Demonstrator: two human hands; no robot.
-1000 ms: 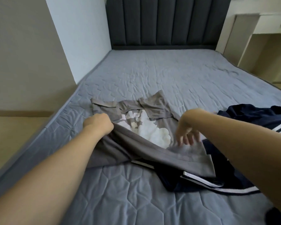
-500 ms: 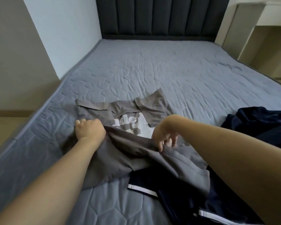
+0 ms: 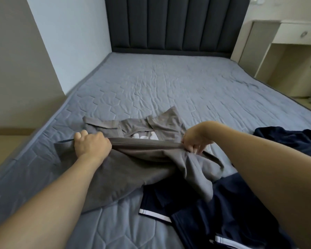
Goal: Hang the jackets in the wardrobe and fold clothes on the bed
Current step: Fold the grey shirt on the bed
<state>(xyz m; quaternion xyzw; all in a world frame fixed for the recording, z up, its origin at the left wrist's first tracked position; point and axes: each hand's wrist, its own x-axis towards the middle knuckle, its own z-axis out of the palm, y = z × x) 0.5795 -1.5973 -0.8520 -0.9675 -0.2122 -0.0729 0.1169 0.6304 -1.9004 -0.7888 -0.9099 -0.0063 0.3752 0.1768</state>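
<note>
A grey T-shirt (image 3: 133,168) with a white print lies on the bed (image 3: 169,87), its sleeves folded in near the collar. My left hand (image 3: 92,146) grips the shirt's lower hem on the left. My right hand (image 3: 196,141) pinches the same hem on the right. The hem is stretched between both hands and carried over the shirt's chest, so most of the print is covered. A navy garment with white stripes (image 3: 214,212) lies partly under the shirt's right side.
More navy cloth (image 3: 285,139) is heaped at the bed's right side. A dark padded headboard (image 3: 178,24) stands at the far end. A cream cabinet (image 3: 285,51) stands right of the bed, and a wall corner (image 3: 48,60) borders the left edge.
Both hands have carried the shirt's lower hem up toward the collar, covering most of the white print. My right hand went from lying on the cloth to pinching the hem.
</note>
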